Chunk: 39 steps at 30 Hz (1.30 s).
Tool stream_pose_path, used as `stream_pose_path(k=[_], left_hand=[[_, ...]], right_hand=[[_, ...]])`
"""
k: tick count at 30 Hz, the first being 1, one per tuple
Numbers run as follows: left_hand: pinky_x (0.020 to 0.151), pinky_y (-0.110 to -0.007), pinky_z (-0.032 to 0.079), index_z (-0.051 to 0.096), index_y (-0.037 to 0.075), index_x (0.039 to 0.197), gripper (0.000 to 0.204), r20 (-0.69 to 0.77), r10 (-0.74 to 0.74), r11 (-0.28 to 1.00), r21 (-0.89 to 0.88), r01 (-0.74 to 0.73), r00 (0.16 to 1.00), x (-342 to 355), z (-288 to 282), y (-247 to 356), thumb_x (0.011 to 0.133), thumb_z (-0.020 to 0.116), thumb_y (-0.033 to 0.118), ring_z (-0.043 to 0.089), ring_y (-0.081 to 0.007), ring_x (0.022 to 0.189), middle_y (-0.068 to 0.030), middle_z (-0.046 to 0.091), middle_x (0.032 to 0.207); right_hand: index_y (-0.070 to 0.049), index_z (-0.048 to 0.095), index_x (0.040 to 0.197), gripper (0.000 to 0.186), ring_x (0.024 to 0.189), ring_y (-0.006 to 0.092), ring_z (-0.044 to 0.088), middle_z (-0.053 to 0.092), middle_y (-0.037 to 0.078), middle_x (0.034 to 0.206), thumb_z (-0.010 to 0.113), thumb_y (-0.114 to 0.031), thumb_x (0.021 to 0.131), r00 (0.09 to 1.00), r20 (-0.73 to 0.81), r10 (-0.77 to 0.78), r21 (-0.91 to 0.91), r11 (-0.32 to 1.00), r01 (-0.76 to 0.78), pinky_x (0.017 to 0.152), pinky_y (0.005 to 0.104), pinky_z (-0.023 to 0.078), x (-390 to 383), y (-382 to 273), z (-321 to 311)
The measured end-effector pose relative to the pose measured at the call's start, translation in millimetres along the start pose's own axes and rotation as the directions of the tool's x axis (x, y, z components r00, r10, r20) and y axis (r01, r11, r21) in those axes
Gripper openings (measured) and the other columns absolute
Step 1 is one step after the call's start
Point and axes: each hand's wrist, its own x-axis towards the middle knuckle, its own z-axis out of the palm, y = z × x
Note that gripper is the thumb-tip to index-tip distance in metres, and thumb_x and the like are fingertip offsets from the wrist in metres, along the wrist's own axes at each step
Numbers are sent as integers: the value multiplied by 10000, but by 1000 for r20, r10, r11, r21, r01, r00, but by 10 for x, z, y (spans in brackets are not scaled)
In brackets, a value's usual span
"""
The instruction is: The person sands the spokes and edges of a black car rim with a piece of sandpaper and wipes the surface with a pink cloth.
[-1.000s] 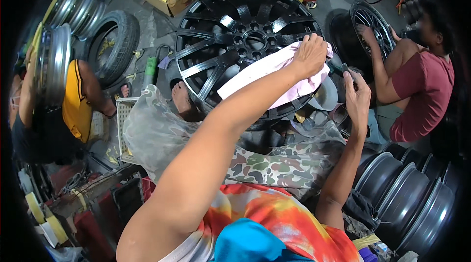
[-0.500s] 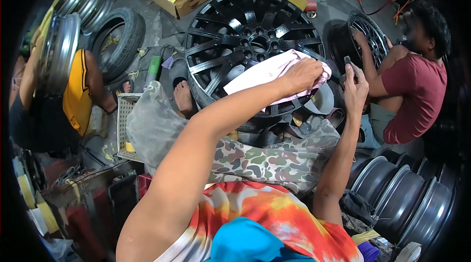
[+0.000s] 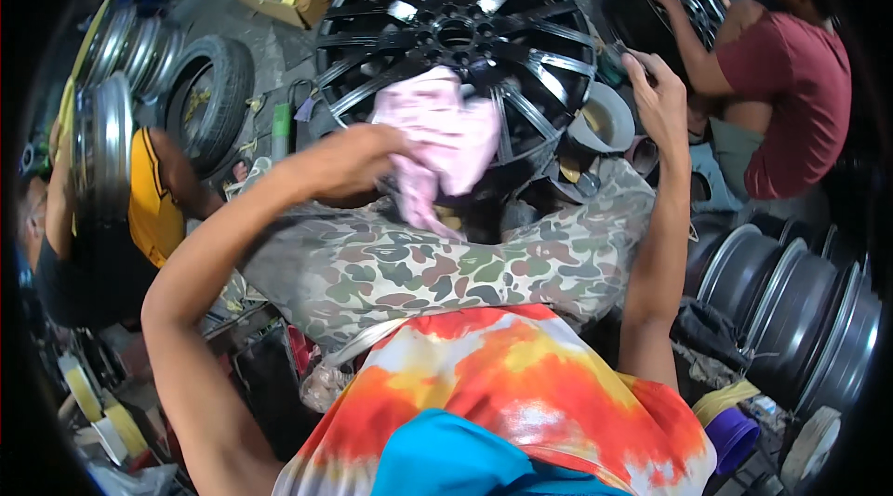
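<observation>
I see the left hand point(image 3: 372, 158), gripping the pink cloth point(image 3: 445, 129), swung left, baring the wheel's right spokes point(image 3: 551, 78); the right hand point(image 3: 660, 92) pinches something small point(image 3: 621, 50) (unclear what).

I log the wheel point(image 3: 456, 52) at centre, the cloth point(image 3: 448, 129) in the left hand point(image 3: 361, 157) before its near-left part, a bowl point(image 3: 581, 132) at right. Box point(image 3: 265, 6) and tyre point(image 3: 233, 96) lie left, box farther; right, a co-worker point(image 3: 800, 105) beyond rims point(image 3: 781, 319).
</observation>
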Motion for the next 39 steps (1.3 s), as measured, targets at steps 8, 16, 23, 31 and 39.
stream_pose_path(k=[8,16,23,31,39], left_hand=[[816,-392,564,702,-14,1178,260,-503,-438,867,-17,499,745,-427,-1003,-74,996,607,144,735,-292,889,-212,738,997],[916,-383,469,698,-11,1120,311,-271,131,801,596,60,954,230,747,383,843,663,126,547,-283,1145,-132,640,1118],[750,-345,514,738,0,885,165,-8,-229,548,825,136,973,688,736,631,819,693,144,628,-276,930,-115,671,988],[865,-499,558,762,77,1021,225,162,-326,864,450,224,931,230,-80,535,805,722,128,711,-394,925,-201,733,961],[777,-399,568,732,-12,1143,307,-709,-431,696,133,706,558,-712,-1371,271,993,641,239,757,-279,834,-178,763,876]], right_hand=[[15,751,1154,334,755,166,613,696,133,883,699,-273,992,993,29,114,-11,994,-113,735,312,493,-39,-3,-17],[35,731,1162,366,710,82,513,599,49,777,674,-298,1021,996,82,29,-19,999,-27,652,265,431,-50,32,58],[9,760,1118,320,787,229,674,734,177,933,693,-276,990,984,140,110,-16,994,-109,764,345,520,-16,-43,45],[-5,752,1150,347,917,350,726,743,230,1005,694,-301,977,991,136,9,-48,999,-3,836,385,541,-196,40,6],[-4,755,1165,393,737,162,639,724,121,821,687,-352,997,954,140,265,-59,964,-259,729,324,520,-162,406,-218]])
